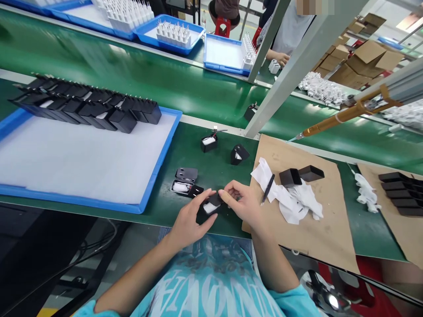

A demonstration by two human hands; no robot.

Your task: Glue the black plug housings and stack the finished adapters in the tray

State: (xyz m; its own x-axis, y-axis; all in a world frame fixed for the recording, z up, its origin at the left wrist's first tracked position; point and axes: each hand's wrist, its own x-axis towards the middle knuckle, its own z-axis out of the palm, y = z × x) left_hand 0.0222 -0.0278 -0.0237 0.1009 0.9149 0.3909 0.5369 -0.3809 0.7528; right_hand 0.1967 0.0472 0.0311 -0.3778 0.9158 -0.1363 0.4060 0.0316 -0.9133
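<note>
1. My left hand (190, 222) grasps the black casing (214, 199) between thumb and fingers; something white shows inside it.
2. My right hand (243, 202) grips the same casing at its right edge, thumb out and the other fingers curled.
3. The casing sits between my hands, in front of my body, over the near side of the green table (218, 174).
4. From it, an opened casing (181, 187) lies just beside at 10 o'clock, another casing (209, 144) stands at 12, and a third (238, 155) at 1.
5. Toward 10 o'clock, well apart, a blue tray (161, 161) bears rows of black casings (124, 119) along its far side.
6. At 3 o'clock, brown paper (317, 237) carries crumpled white sheets (291, 204), a slim black tool (268, 187) and two black shells (291, 177).
7. An orange-brown tool (340, 116) slants above the table at 2 o'clock.
</note>
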